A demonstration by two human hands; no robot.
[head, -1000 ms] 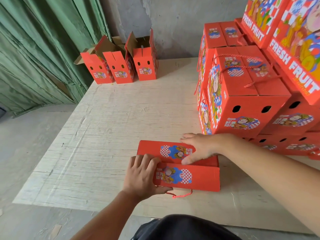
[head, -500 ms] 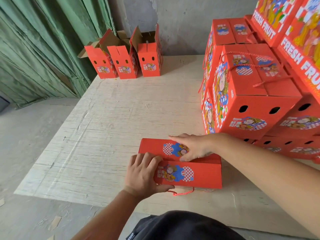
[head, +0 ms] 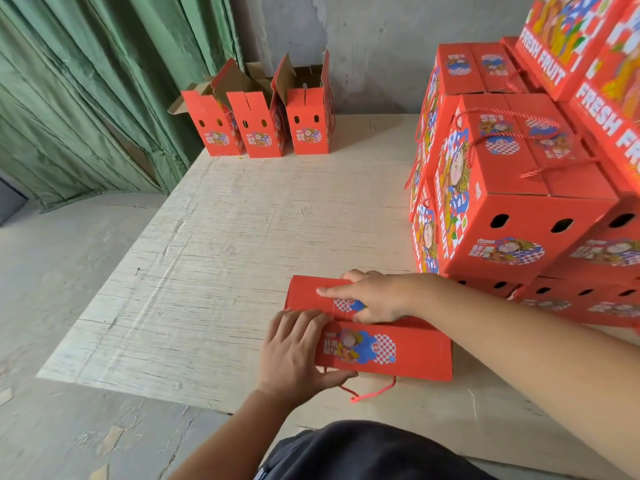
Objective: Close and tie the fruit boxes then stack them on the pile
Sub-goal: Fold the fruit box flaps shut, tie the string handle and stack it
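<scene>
I saw a red cardboard box (head: 377,344) on the rough pale wooden table (head: 214,271), beside the pile (head: 519,209). My left hand (head: 298,355) gripped its near flap; my right hand (head: 377,299) pressed flat, fingers extended, on the far flap.
</scene>
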